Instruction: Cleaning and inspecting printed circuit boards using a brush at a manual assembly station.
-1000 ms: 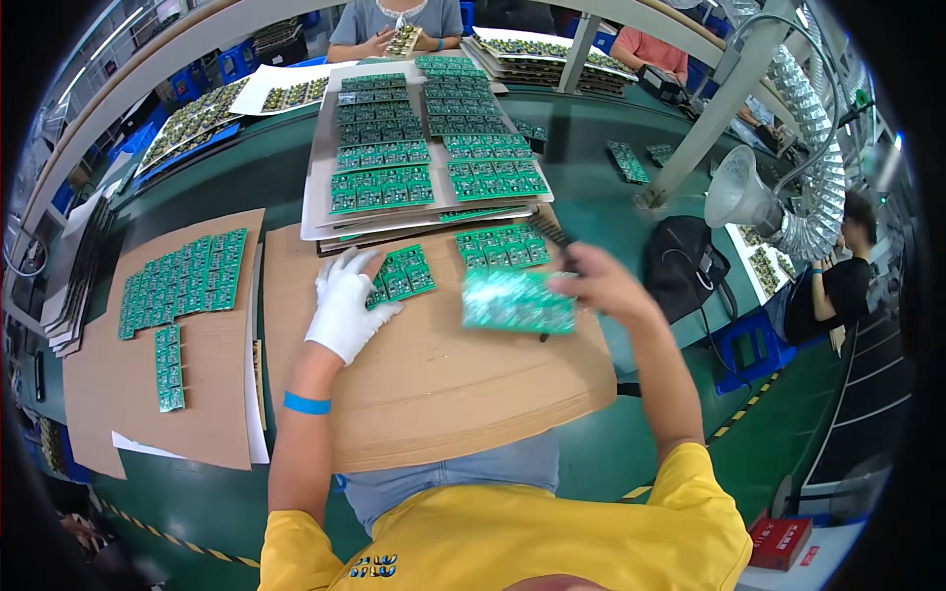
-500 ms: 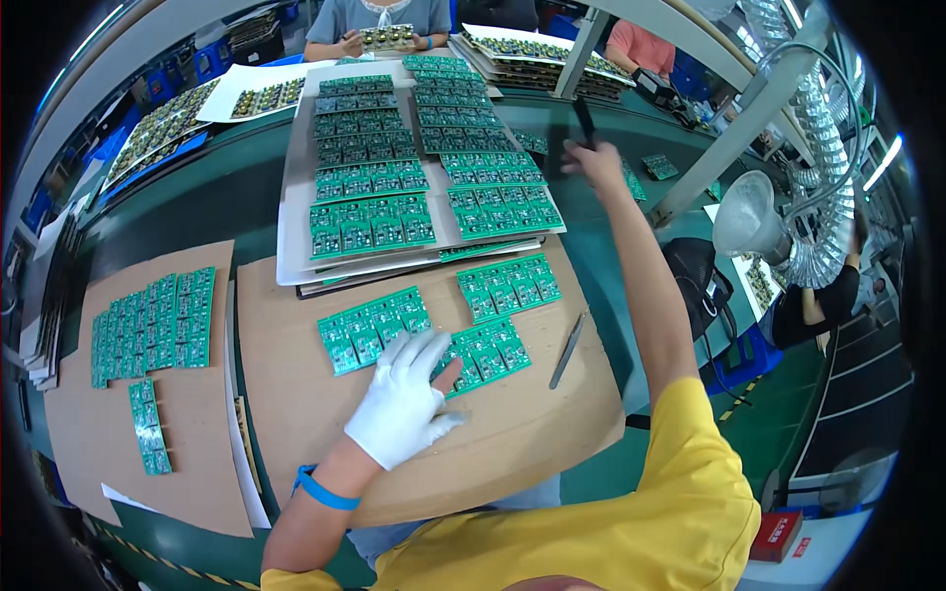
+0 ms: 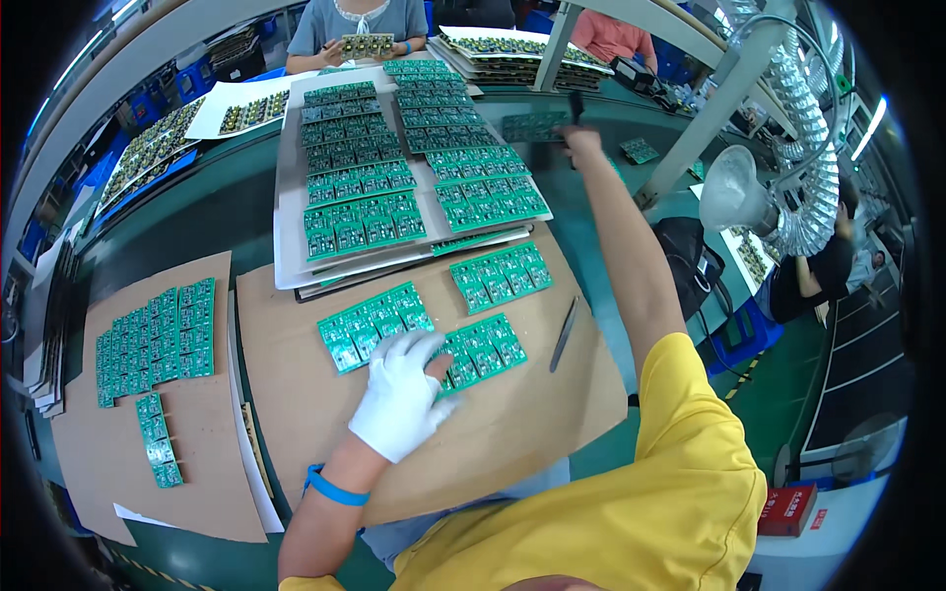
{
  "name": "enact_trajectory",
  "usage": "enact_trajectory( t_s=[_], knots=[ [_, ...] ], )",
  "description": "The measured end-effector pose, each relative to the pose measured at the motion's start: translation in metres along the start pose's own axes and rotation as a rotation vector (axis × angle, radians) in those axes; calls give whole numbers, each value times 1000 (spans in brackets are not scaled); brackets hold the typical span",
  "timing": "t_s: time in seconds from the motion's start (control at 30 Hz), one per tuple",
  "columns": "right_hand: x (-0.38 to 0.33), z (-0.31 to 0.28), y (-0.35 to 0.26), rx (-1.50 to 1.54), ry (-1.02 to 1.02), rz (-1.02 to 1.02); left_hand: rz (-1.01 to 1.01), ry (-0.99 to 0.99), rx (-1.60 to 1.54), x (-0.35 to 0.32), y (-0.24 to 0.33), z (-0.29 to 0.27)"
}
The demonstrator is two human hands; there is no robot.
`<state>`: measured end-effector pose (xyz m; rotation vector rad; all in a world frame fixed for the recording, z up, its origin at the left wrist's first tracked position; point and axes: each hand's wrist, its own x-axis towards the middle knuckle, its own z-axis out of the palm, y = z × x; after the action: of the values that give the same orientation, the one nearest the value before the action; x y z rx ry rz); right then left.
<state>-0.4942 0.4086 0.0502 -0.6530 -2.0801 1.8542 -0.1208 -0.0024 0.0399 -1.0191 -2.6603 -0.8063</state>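
My left hand point(image 3: 399, 394), in a white glove with one bare fingertip, lies with fingers spread over the near edges of two green circuit board panels, the left panel point(image 3: 370, 320) and the right panel point(image 3: 483, 352). A third circuit board panel point(image 3: 501, 276) lies just beyond. Far to the right, my bare right hand point(image 3: 581, 143) is closed round a dark stick-like tool point(image 3: 576, 106), blurred by motion. Beside its fingers is another green panel point(image 3: 532, 126); I cannot tell whether they grip it. Metal tweezers point(image 3: 565, 335) lie on the cardboard point(image 3: 532, 433).
Rows of circuit boards cover a stacked white sheet point(image 3: 288, 227) ahead. More boards point(image 3: 163, 340) lie on the left cardboard point(image 3: 99, 463). A metal post point(image 3: 709, 118) and a fume duct hood point(image 3: 734, 192) stand at right. A co-worker point(image 3: 357, 30) holds a board opposite.
The view has shifted slightly. My right hand has drawn closer to the green panel beyond the stack, which now shows more fully. My left hand stays over the two panels.
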Motion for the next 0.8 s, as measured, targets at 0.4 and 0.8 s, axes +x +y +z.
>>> enact_trajectory(
  t_s=[0.4, 0.8],
  knots=[
    [-348, -118, 29, 435, -323, -52, -155, 199, 55, -15, 25, -11],
    [-506, -65, 54, -178, -582, -442, -348, 411, -1206, -96, 78, 39]
  ],
)
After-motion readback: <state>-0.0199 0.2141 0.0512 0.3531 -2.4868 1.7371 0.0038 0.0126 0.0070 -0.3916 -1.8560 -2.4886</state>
